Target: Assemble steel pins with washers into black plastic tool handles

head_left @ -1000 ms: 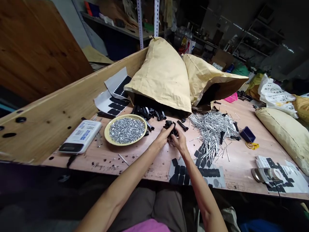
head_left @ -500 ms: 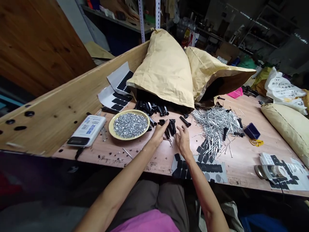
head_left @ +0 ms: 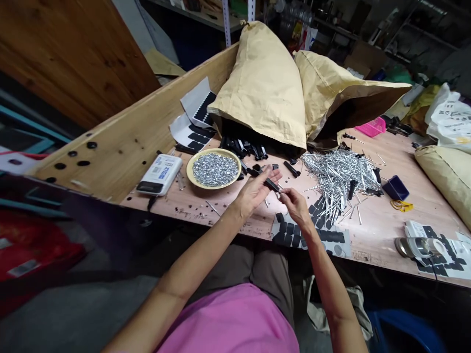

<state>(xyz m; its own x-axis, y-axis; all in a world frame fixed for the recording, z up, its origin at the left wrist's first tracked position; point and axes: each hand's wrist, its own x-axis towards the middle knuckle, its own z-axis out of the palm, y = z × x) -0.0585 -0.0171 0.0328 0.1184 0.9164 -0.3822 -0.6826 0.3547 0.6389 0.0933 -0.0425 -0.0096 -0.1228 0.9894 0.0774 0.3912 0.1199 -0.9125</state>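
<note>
My left hand (head_left: pixel 255 189) is raised over the wooden table (head_left: pixel 371 240), palm up, with a small black plastic piece (head_left: pixel 271 184) lying across its fingers. My right hand (head_left: pixel 294 203) is closed in a pinch at the right end of that piece; whether it also holds a thin metal pin I cannot tell. Just beyond the hands lie more black pieces (head_left: pixel 253 170). A yellow dish of small silver nuts (head_left: pixel 214 169) stands to the left. A heap of silver pins (head_left: pixel 336 174) lies to the right. A sheet of black pads (head_left: pixel 312 237) lies under my right wrist.
Two tan paper sacks (head_left: pixel 272 88) lie at the back with black parts spilling from one mouth. A white device (head_left: pixel 160 174) rests at the left by a raised wooden board (head_left: pixel 128 132). A small blue tray (head_left: pixel 395 188), a tape roll (head_left: pixel 406 246) and another sack (head_left: pixel 447 176) sit to the right.
My hands came up off the table and toward me with one black piece. The left hand turned palm up and the right closed into a pinch. The camera swung left and down.
</note>
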